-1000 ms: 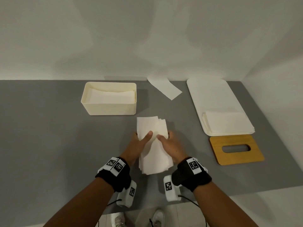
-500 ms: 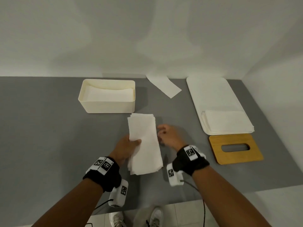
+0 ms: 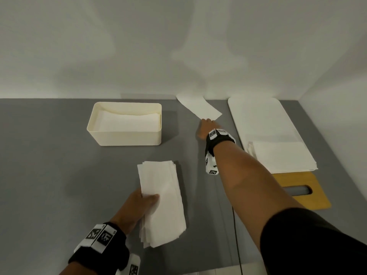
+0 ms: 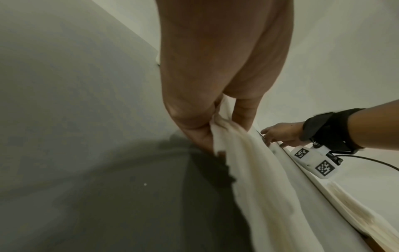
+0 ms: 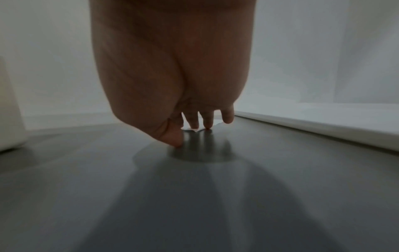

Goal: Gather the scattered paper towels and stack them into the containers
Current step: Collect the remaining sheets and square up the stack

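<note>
Reaching out from the stack, the right hand (image 3: 204, 129) now touches the lone paper towel (image 3: 198, 105) lying far back on the desk (image 3: 49, 165).
Its fingers look straight, seemingly pressing the near edge; left hand (image 3: 140, 207) still pinches the paper towel stack (image 3: 162, 203) alone.

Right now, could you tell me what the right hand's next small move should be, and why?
Probably pinch the lone paper towel at its near edge: the right hand's fingertips just reach it, while the left hand grips the gathered stack.
</note>
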### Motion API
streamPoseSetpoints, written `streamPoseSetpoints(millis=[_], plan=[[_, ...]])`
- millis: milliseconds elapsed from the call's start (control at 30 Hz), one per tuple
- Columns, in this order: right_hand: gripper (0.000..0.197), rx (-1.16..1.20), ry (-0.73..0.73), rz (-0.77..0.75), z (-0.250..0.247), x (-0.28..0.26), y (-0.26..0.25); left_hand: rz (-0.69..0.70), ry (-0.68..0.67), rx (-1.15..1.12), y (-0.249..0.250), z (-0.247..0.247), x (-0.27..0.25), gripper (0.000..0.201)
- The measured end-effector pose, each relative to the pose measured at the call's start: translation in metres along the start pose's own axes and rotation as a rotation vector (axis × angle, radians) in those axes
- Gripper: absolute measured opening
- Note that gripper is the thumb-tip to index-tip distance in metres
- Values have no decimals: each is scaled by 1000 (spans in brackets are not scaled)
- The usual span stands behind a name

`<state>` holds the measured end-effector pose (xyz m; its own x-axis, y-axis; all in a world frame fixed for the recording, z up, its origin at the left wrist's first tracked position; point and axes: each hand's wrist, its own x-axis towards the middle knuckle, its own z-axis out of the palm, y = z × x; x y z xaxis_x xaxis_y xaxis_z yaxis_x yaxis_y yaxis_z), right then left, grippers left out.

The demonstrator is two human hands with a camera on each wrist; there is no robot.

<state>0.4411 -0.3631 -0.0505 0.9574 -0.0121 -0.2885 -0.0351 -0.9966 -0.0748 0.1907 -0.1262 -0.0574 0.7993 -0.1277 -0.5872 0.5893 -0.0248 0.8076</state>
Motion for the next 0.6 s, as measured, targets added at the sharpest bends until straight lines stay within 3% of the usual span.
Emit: streamPoseSetpoints(millis=[133, 300, 467, 600], plan=[[47, -119, 50, -15, -2, -1, -4, -4, -16, -9, 5, 0, 7, 23], [39, -85, 15, -55, 13, -16, -7, -21, -28, -54, 7, 3, 16, 24], [28, -35, 140, -79, 25, -70, -10, -47, 16, -89, 11, 8, 20, 22], [23, 191, 212, -113, 29, -128, -24, -71, -4, -124, 12, 10, 24, 18]])
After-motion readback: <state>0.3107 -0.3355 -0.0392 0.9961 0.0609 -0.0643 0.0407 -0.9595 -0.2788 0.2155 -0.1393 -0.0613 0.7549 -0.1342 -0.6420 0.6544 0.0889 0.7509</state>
